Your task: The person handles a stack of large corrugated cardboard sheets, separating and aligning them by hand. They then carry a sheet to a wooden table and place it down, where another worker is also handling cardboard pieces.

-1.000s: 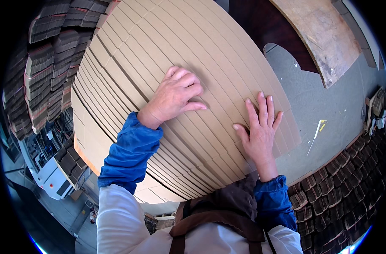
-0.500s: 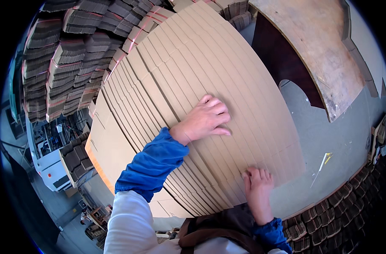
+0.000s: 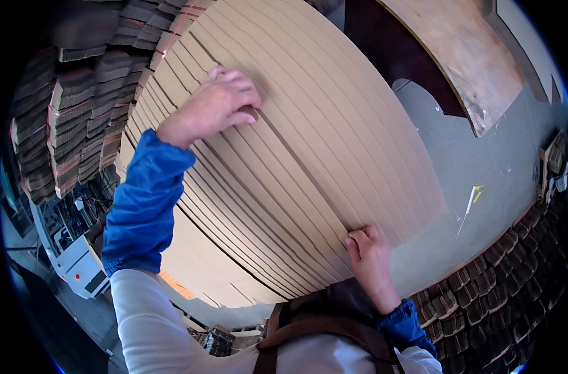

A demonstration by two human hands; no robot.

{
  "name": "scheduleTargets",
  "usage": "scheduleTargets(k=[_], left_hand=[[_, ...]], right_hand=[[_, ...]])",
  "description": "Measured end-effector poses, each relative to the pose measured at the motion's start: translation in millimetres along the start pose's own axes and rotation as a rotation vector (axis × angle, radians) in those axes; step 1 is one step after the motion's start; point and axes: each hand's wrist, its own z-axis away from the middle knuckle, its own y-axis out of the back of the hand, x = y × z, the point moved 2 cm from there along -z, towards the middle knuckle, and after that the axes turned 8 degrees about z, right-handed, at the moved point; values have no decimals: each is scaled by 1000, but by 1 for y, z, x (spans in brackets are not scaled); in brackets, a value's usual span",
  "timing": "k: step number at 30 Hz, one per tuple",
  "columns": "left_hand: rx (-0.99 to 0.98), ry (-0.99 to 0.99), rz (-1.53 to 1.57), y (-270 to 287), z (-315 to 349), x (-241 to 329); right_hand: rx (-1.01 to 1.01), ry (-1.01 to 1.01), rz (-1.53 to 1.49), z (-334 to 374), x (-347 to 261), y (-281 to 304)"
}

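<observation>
A broad, fanned-out layer of overlapping brown cardboard sheets fills the middle, their edges making long slanting lines. My left hand lies on the upper left part, fingers curled at a sheet's edge and thumb bent in below them. At the near end of that same dark edge line, my right hand has its thumb and bent fingers closed on the sheet's near corner. What lies under the left fingertips is hidden. Blue sleeve covers show on both forearms.
Strapped stacks of cardboard rise at the left, with more dark stacks at lower right. A wooden board with a dark curved panel stands at upper right. Beyond the sheets at left is a pale machine. Scraps lie on the grey floor.
My left hand has moved up and left across the sheets. My right hand has shifted slightly left and up. The sheets' edges are spaced differently, and the whole view has shifted a little.
</observation>
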Motion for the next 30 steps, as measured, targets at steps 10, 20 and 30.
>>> scheduleTargets(k=[10, 20, 30], left_hand=[[-199, 259, -248, 71, -3, -90], [-257, 234, -132, 82, -13, -123], [-331, 311, 105, 90, -20, -141]], right_hand=[[-8, 29, -15, -3, -6, 3], [10, 26, 22, -5, -9, 6], [-1, -16, 56, -12, -10, 6]])
